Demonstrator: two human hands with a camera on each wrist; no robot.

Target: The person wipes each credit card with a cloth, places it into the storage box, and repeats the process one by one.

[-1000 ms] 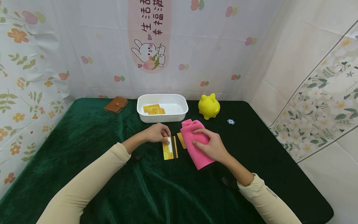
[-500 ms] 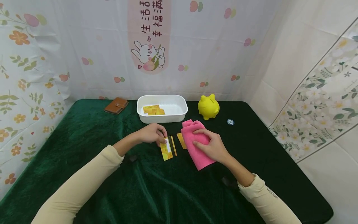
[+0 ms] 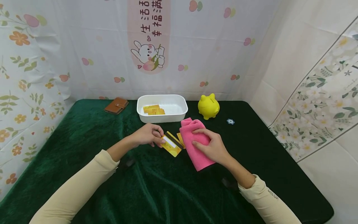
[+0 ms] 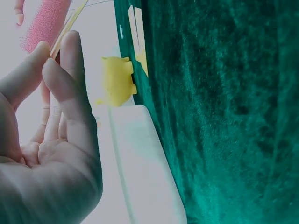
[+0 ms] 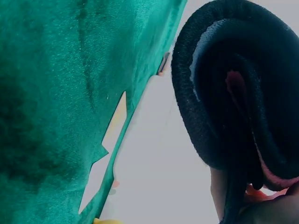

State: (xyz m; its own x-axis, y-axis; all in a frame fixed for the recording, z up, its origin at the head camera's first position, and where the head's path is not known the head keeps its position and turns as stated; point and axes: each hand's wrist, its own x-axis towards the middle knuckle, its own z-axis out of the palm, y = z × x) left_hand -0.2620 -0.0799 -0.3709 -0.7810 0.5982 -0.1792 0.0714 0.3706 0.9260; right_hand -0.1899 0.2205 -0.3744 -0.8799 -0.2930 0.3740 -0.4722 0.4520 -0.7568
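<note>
In the head view my left hand [image 3: 149, 136] pinches a yellow bank card [image 3: 174, 146] between thumb and fingers, its dark stripe and white strip facing up. The left wrist view shows this bank card [image 4: 66, 30] nearly edge-on. My right hand [image 3: 211, 146] grips a folded pink cloth [image 3: 194, 143], thumb and fingers pressing its side. Seen end-on in the right wrist view, the cloth [image 5: 219, 93] looks dark and rolled in layers. Behind the held card, another yellow card [image 3: 180, 138] lies on the green table cover, partly hidden. Two cards [image 5: 116, 122] show on the cover in the right wrist view.
A white tray [image 3: 179, 118] with several yellow cards [image 3: 154, 109] stands behind the hands. A brown wallet [image 3: 116, 105] lies to its left. On the right are a yellow piggy bank [image 3: 208, 106] and a small poker chip [image 3: 230, 121]. A patterned curtain [image 3: 98, 56] hangs behind.
My left hand has drawn slightly left and turned the pinched bank card, which is now tilted, its lower end swung right toward the cloth. The right hand and cloth have barely moved.
</note>
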